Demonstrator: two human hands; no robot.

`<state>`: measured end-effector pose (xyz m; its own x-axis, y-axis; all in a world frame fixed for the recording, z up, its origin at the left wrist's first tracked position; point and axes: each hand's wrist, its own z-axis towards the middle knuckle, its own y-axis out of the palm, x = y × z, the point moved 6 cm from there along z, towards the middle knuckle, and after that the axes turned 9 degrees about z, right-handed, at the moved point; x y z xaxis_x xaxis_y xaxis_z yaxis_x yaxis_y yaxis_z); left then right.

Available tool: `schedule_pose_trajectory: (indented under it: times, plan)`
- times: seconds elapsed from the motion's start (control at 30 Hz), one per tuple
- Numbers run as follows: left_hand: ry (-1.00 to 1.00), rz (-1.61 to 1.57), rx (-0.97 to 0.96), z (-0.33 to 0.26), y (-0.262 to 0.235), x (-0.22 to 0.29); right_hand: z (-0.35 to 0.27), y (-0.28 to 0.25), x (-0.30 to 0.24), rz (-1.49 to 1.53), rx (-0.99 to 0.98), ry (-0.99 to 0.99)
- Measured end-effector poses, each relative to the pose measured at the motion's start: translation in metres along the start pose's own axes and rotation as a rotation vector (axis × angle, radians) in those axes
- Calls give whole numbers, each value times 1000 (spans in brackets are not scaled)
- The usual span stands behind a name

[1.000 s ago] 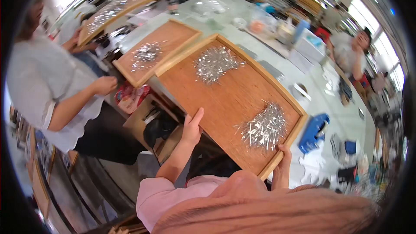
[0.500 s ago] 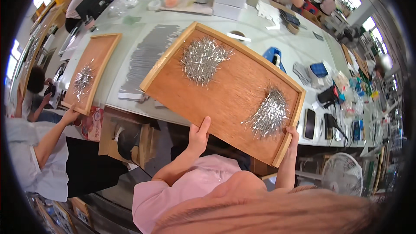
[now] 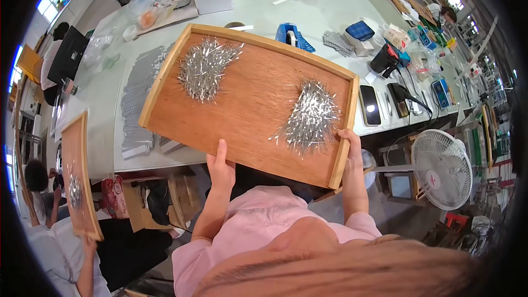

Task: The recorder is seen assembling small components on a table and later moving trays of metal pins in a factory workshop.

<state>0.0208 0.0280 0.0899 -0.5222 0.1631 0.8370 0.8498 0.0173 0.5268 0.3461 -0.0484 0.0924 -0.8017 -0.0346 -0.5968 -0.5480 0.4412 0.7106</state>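
Both my hands hold up a shallow wooden tray point(image 3: 247, 110) at the near edge of the table, its frame pale and its base reddish brown. My left hand point(image 3: 221, 169) grips the near long edge, thumb on top and fingers underneath. Around the right-hand rim, near its front corner, my right hand point(image 3: 351, 147) is closed. Two heaps of thin silvery metal pins lie on the base: a left heap point(image 3: 204, 70) toward the far corner and a right heap point(image 3: 311, 115) beside my right hand. A raised rim shows at the far side and both ends.
At left a co-worker holds another wooden tray point(image 3: 76, 159) with silvery pieces. Grey strips point(image 3: 137, 93) lie on the table, partly behind my tray. A blue tape dispenser point(image 3: 291, 36), a phone point(image 3: 369, 104) and a black cup point(image 3: 385, 59) stand right. A white fan point(image 3: 441, 169) is beside the table.
My view has swung to the right, and the tray I hold now sits less tilted. The co-worker's tray has come off the table and stands steeply near their body.
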Motion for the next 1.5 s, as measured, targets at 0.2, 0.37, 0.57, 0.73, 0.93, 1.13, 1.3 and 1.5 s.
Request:
schedule_pose_trajectory:
  times: [0.2,0.37,0.57,0.73,0.93,1.13,1.3,1.5]
  plan:
    - [13,-108,-134,-8,11,6,3,24,13,152,-36,19]
    - [-9,-149,-239,-16,28,14,33,36,45,111,-131,68]
    - [-103,-100,-148,-20,29,-4,34,83,61,56,-200,-63]
    - [64,-268,-133,-25,28,0,40,132,91,-7,-324,-62]
    - [282,-145,-19,-20,-18,67,22,190,125,-65,-201,-38]
    - [213,-94,185,-23,-29,80,29,188,160,55,-497,259]
    - [312,-68,186,-43,-64,95,10,205,180,-9,-531,309]
    - [349,-56,178,-57,-69,113,-6,217,185,-49,-534,315]
